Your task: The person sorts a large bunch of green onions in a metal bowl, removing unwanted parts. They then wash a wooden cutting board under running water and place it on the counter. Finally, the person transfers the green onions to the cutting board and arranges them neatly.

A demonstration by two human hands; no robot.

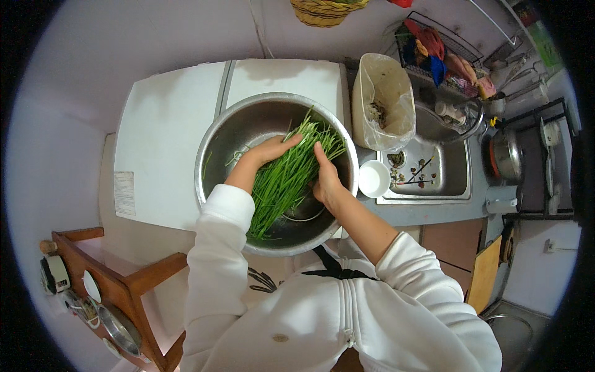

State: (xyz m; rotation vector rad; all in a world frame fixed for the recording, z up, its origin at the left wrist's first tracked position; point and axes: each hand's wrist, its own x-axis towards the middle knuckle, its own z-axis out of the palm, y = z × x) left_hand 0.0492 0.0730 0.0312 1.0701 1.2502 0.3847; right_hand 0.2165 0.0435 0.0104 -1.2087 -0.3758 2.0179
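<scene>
A large steel basin (201, 186) rests on a white chest-like appliance, close to my body. Inside it lies a thick bundle of long green stalks, likely chives (288, 172), running from lower left to upper right. My left hand (274, 149) presses on the bundle's upper left side with the thumb over it. On the other side, my right hand (327, 179) cups the stalks, its thumb pointing up and its lower fingers partly hidden. Together both hands hold the bundle between them. A few loose stalks lie on the basin's wall and bottom.
Right of the basin stand a white bowl (374, 179) and a bin with a plastic liner (362, 107). Beyond is a steel sink (453, 174) with scraps and dark sticks. A lidded pot (509, 156) stands farther right. A wooden rack (132, 281) with dishes is at lower left.
</scene>
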